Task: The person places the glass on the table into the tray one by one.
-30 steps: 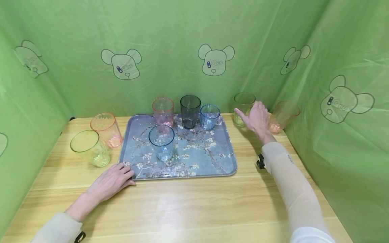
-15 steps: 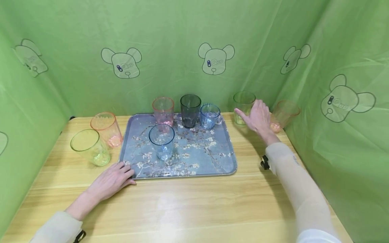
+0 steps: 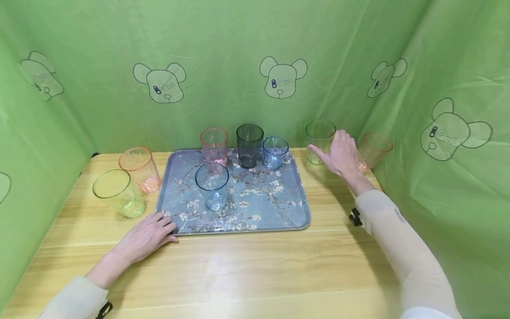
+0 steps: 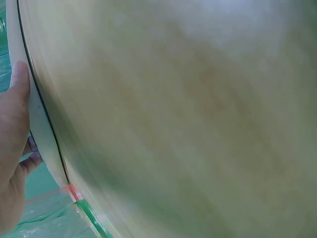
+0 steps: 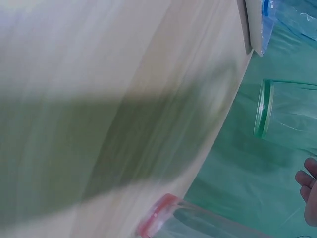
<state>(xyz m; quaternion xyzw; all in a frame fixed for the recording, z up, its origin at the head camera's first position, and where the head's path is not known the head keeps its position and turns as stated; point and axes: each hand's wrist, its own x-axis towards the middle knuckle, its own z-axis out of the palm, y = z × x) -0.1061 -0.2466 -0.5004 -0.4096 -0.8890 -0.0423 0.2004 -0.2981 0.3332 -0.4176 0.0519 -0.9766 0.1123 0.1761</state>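
Note:
My left hand [image 3: 147,237] holds the front left corner of a blue-grey, blossom-patterned tray [image 3: 279,223]. In the left wrist view its thumb [image 4: 21,82] presses the tray's outer edge. Far to the right, my right hand [image 3: 340,155] grips a green-tinted drinking glass [image 3: 318,153], thumb across the front. The right wrist view shows that glass's base [image 5: 265,109] apart from the table, curled fingers [image 5: 308,186] beside it. On the tray stand a pink glass [image 3: 214,148], a dark grey glass [image 3: 249,146], a short blue glass [image 3: 275,153] and a taller blue glass [image 3: 212,190].
A yellow-green glass [image 3: 119,195] and an orange-rimmed glass [image 3: 141,170] stand left of the tray. Another orange-tinted glass [image 3: 372,153] stands right of my right hand. Green curtains [image 3: 223,53] enclose the wooden table [image 3: 247,274] at the back and sides.
My right forearm has swung outward to the right, and the right hand has shifted slightly rightward at the green glass. My left hand and the tray have stayed put.

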